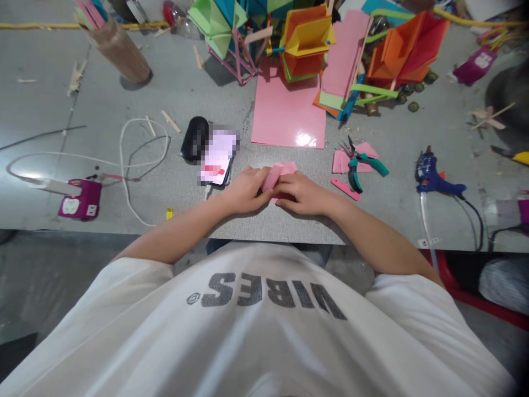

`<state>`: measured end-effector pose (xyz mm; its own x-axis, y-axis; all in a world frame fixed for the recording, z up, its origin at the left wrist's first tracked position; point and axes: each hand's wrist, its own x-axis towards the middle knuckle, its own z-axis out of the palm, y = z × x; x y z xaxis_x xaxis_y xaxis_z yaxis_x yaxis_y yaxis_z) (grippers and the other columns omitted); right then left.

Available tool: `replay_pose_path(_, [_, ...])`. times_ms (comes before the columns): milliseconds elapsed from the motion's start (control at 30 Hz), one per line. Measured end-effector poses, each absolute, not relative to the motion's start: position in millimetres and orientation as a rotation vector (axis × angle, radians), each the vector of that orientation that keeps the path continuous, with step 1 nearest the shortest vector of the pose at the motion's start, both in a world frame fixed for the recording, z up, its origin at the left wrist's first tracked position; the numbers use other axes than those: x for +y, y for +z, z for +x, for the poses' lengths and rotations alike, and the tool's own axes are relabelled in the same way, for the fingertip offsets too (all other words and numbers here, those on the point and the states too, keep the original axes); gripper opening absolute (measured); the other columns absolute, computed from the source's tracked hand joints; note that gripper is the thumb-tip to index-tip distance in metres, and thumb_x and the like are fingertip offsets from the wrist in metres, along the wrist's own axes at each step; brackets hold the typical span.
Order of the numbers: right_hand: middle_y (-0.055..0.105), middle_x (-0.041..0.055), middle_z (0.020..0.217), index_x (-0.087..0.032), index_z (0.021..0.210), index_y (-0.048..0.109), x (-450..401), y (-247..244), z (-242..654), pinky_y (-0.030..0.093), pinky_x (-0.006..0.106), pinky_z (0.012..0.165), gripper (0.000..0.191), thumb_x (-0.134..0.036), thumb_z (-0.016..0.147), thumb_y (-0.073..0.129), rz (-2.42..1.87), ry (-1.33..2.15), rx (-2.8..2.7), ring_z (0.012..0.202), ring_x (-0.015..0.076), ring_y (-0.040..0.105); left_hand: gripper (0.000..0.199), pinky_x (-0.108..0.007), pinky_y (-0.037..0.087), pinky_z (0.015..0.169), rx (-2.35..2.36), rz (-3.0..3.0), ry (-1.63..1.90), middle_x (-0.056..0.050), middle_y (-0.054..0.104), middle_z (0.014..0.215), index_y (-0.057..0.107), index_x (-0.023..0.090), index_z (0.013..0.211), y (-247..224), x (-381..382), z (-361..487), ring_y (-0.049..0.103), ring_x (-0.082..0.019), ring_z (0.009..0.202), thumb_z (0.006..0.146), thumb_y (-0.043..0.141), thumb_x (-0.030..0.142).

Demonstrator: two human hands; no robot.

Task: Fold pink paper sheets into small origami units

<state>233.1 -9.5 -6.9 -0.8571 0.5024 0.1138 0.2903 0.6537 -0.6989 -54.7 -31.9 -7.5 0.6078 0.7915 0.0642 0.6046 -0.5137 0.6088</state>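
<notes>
A small folded piece of pink paper (pixel 285 167) is held between my two hands near the table's front edge. My left hand (pixel 249 190) grips its left side, the thumb pointing toward the middle. On the other side my right hand (pixel 305 194) has its fingers curled on the paper. Part of the paper is hidden under the fingers. Just beyond lies a flat stack of larger pink sheets (pixel 285 121). To the right, green-handled pliers (pixel 354 167) rest on pink paper pieces (pixel 340 161), beside a pink stick (pixel 345 188).
Left of my hands lie a phone (pixel 219 157) with a cable and a black case (pixel 195 139). A blue glue gun (pixel 433 173) stands at the right. Folded paper models (pixel 308 36) line the back, with a brown cup (pixel 119 52) at the back left.
</notes>
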Motion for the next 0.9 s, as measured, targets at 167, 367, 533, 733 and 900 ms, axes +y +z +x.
replay_pose_path(167, [0.09, 0.0165, 0.132, -0.023, 0.132, 0.09, -8.8, -8.3, 232.8, 0.051, 0.049, 0.102, 0.023, -0.035, 0.12, 0.074, -0.638, 1.016, -2.572, 0.118, 0.0364, 0.079, 0.014, -0.06, 0.065, 0.114, 1.086, 2.304, 0.445, -0.014, 0.082, 0.113, 0.061, 0.025, 0.129, -6.1, -32.3, -54.4, 0.085, -0.041, 0.113, 0.116, 0.064, 0.029])
replay_pose_path(367, [0.09, 0.016, 0.13, -0.023, 0.133, 0.09, -9.0, -6.4, 232.2, 0.051, 0.049, 0.101, 0.024, -0.034, 0.12, 0.074, -0.659, 1.024, -2.578, 0.116, 0.0361, 0.078, 0.012, -0.06, 0.066, 0.113, 1.119, 2.275, 0.433, -0.012, 0.081, 0.109, 0.062, 0.026, 0.123, -4.2, -32.4, -53.4, 0.084, -0.04, 0.11, 0.113, 0.068, 0.028])
replay_pose_path(533, [0.091, 0.0167, 0.131, -0.023, 0.131, 0.09, -8.8, -5.8, 232.0, 0.052, 0.05, 0.103, 0.023, -0.035, 0.12, 0.074, -0.662, 1.042, -2.569, 0.115, 0.0362, 0.078, 0.015, -0.059, 0.065, 0.111, 1.105, 2.286, 0.448, -0.012, 0.082, 0.109, 0.063, 0.026, 0.127, -6.9, -30.9, -53.3, 0.083, -0.039, 0.107, 0.114, 0.069, 0.03])
replay_pose_path(733, [0.091, 0.0177, 0.132, -0.021, 0.131, 0.09, -8.1, -7.4, 232.8, 0.052, 0.049, 0.102, 0.024, -0.035, 0.121, 0.073, -0.633, 1.025, -2.57, 0.115, 0.0362, 0.079, 0.013, -0.059, 0.065, 0.112, 1.076, 2.303, 0.438, -0.014, 0.082, 0.11, 0.064, 0.024, 0.127, -4.9, -30.0, -55.3, 0.083, -0.039, 0.107, 0.117, 0.066, 0.032])
replay_pose_path(900, [0.09, 0.0156, 0.126, -0.023, 0.131, 0.09, -8.3, -7.8, 232.8, 0.05, 0.047, 0.1, 0.023, -0.035, 0.119, 0.075, -0.653, 1.018, -2.568, 0.113, 0.0352, 0.078, 0.022, -0.059, 0.065, 0.114, 1.082, 2.292, 0.422, -0.013, 0.082, 0.108, 0.068, 0.023, 0.137, -2.2, -30.4, -55.0, 0.083, -0.038, 0.105, 0.117, 0.068, 0.032])
